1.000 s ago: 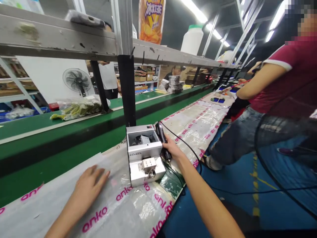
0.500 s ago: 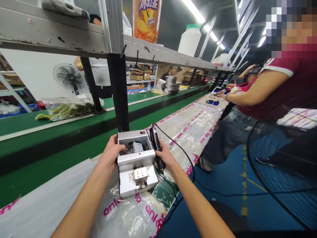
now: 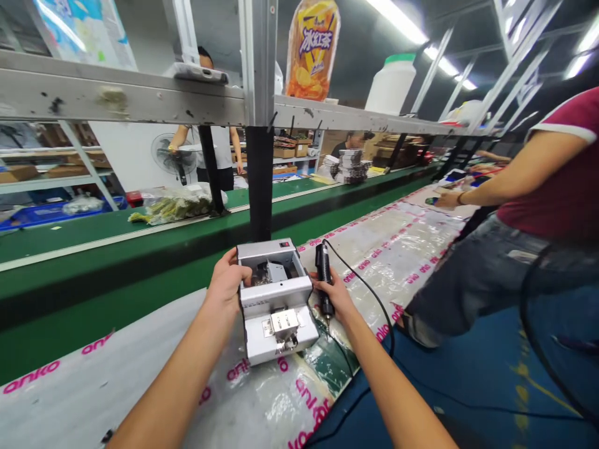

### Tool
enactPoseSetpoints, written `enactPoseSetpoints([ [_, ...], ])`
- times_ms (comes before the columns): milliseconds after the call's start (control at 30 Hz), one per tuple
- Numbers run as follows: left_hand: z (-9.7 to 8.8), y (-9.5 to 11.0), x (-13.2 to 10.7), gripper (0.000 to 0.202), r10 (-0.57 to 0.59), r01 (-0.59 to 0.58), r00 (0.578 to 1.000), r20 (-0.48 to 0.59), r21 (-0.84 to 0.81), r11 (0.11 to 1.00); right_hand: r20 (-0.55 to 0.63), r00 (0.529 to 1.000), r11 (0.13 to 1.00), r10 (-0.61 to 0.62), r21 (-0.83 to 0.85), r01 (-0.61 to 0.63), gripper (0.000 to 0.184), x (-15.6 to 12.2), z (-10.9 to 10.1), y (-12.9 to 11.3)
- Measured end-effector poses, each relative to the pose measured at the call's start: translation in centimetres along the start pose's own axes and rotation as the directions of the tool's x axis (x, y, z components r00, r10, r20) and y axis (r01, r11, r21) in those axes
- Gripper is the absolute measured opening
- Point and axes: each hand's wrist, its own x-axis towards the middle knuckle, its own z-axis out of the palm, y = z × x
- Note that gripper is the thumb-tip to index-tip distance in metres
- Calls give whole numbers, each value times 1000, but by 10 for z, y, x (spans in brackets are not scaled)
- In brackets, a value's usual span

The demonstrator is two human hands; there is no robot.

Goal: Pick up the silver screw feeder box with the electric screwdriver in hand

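One silver machine [image 3: 277,299] sat on the plastic-covered surface [image 3: 388,249], approx. centre, betw. two hands. Left hand [image 3: 227,285] gripped its left side, fingers closed on the edge; palm side hidden. Right hand [image 3: 337,298] was wrapped round one black electric screwdriver [image 3: 324,277] just right of the machine; tip hidden behind hand, cord [image 3: 369,293] ran off right. Machine's inner parts hard to make out. One co-worker [image 3: 538,212] at right, head cut off.

"anko" on plastic sheet [image 3: 262,399]
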Motion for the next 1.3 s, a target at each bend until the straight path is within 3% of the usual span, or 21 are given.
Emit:
enactPoseSetpoints([
  [167, -52, 20, -17, 96, -27, 27, 998, -65, -3, 1000, 4, 1000, 1000, -7, 5, 7, 61, 4, -3, 8],
  [267, -78, 18, -20, 96, -44, 43, 993, -106, -12, 999, 1, 1000, 1000, -6, -15, 6, 63, 5, -2, 11],
  [367, -92, 6, -16, 94, -47, 44, 992, -115, -32, 999, -16, 1000, 999, -13, -47, 12, 66, 4, 0, 11],
  [633, -99, -10, -8, 81, -56, 52, 997, -61, -61, 997, -34, 999, 992, -13, -128, 9, 66, 1, -1, 11],
  [767, -106, -12, -9, 68, -85, 86, 995, 49, -12, 996, -38, 999, 988, 10, -152, -15, 61, 3, -5, 11],
  [967, -112, -11, -2, 68, -180, 181, 966, 186, 10, 983, -31, 999, 979, 12, -205, -18, 53, 4, -5, 8],
  [1100, -107, -9, 4, 75, -207, 214, 944, 258, -1, 977, -35, 999, 974, -2, -226, -6, 50, 2, -4, 7],
  [1300, -95, -12, 4, 70, -107, 113, 981, 160, -27, 993, -41, 999, 977, -10, -214, 0, 50, 3, -4, 8],
])
